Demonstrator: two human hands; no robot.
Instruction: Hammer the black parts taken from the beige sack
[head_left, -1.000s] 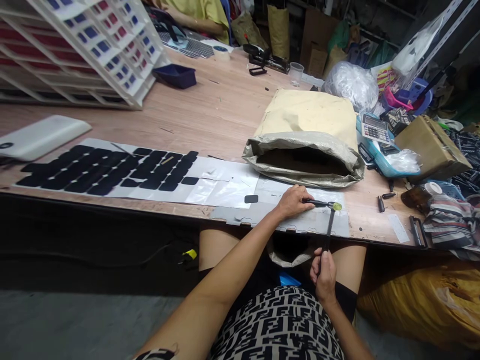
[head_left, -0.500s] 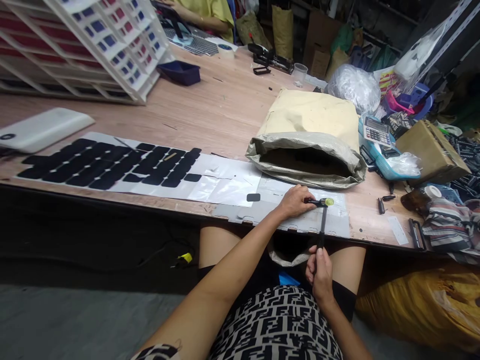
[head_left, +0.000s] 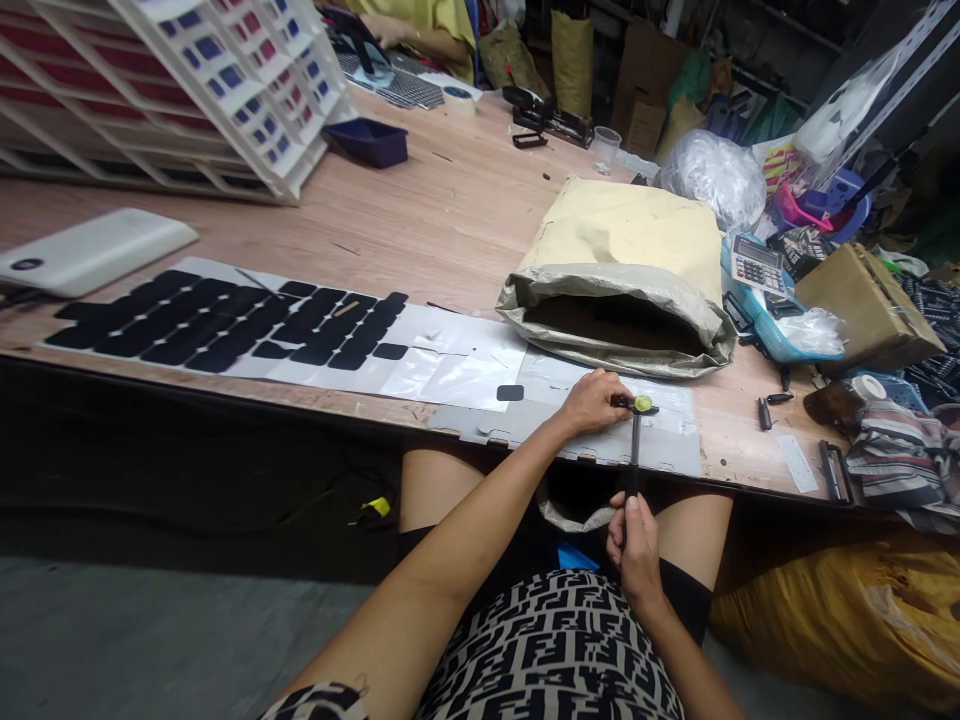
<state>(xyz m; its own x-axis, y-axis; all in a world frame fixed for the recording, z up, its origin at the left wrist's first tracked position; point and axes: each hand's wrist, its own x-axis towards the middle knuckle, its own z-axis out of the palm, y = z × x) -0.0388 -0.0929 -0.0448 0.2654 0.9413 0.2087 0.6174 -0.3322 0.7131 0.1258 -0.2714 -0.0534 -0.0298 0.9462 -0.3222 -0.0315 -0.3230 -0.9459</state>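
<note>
My left hand (head_left: 598, 402) rests at the front of the table, its fingers pinched on a small black part (head_left: 620, 401) whose exact kind I cannot make out. My right hand (head_left: 636, 540) is wrapped round the black handle of a small hammer (head_left: 635, 450) with a metal shaft and a yellow-green head. That head lies over the black part, right beside my left fingertips; whether they touch is unclear. Under both is a grey board (head_left: 679, 455) along the table edge. A single black rounded sticker (head_left: 510, 393) lies left of my left hand.
Behind my hands lies an open-mouthed sack (head_left: 630, 230). Leftward, a white sheet (head_left: 480, 350) carries rows of black stickers (head_left: 202, 315). A white crate (head_left: 277, 150), a cardboard box (head_left: 862, 300) and a blue basket (head_left: 799, 340) stand around. Another person's arm (head_left: 420, 40) shows at the back.
The hammer head has shifted slightly left, closer to my left fingers and over the black part. My right hand has moved a little left with it. My left hand keeps its pinch.
</note>
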